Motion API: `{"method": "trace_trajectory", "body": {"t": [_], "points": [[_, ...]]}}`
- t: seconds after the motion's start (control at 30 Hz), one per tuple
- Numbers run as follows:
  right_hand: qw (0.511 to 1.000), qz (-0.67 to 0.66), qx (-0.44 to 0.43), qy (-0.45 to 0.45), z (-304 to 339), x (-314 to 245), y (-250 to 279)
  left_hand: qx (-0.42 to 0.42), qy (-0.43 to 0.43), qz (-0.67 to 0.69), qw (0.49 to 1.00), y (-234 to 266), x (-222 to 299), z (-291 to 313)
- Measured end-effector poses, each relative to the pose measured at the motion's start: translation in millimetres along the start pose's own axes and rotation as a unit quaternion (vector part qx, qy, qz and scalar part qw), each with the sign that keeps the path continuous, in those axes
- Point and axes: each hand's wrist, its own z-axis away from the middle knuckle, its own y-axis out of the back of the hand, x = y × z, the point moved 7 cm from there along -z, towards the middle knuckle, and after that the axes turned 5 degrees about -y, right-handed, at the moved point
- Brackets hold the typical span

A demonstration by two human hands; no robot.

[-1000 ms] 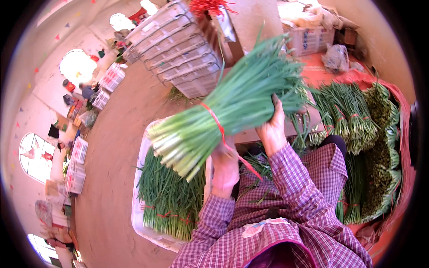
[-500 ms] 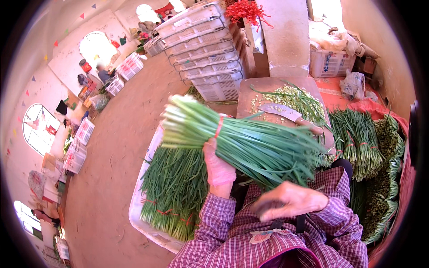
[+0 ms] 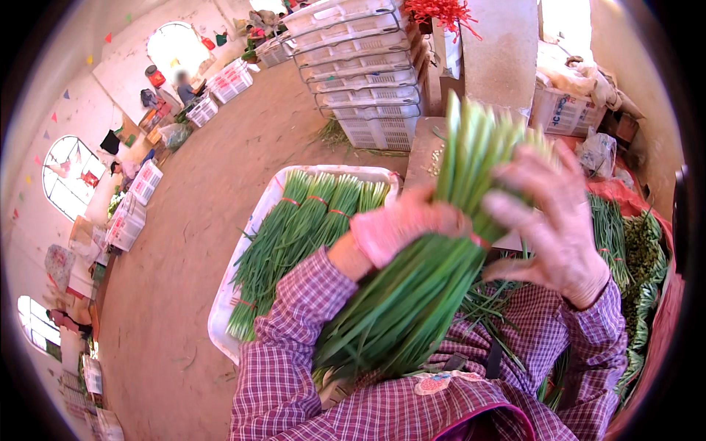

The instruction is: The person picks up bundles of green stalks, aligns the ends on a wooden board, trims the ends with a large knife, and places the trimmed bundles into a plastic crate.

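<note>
A thick bundle of green chives [image 3: 412,301] with pale stem ends stands tilted across my lap, its white ends up and its leaf tips down to the left. My left hand [image 3: 404,228], in a thin pink glove, is closed round it near the red tie [image 3: 479,241]. Against the pale stems, my right hand [image 3: 548,220] has its fingers spread and is smeared by motion. Behind the bundle shows part of a cutting board [image 3: 423,154]; the knife is hidden. At my left, a white crate [image 3: 220,312] holds several tied chive bundles [image 3: 309,209].
Stacked white crates [image 3: 368,88] rise ahead, with red ties [image 3: 441,13] hanging beside a pillar. More chive bundles [image 3: 607,235] lie at my right on red sheeting. A clear plastic bag [image 3: 597,154] and another crate [image 3: 566,110] stand beyond. People and crates line the far left wall.
The bundle has swung from lying sideways to pale ends up, uncovering the crate's far bundles. My right hand has risen from my lap to the stems. The view has shifted slightly.
</note>
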Motion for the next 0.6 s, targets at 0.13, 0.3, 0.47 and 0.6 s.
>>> {"method": "trace_trajectory", "body": {"t": [0.13, 0.3, 0.47, 0.6], "points": [[0.959, -0.044, -0.274, 0.061, 40.0, -28.1, -63.1, -0.113, -0.033, -0.176, 0.977, -3.9, -98.2, 32.0], [0.957, -0.053, -0.277, 0.070, 89.4, -41.0, -96.8, -0.225, -0.247, -0.487, 0.807, -29.5, -132.2, 60.1], [0.946, -0.154, -0.269, 0.100, 108.2, -47.0, -94.0, -0.137, 0.194, -0.092, 0.967, -23.1, -174.7, 64.3], [0.961, -0.144, -0.226, 0.068, 118.9, -31.7, -87.7, -0.116, 0.293, -0.082, 0.946, -38.3, -145.1, 65.2]]}}
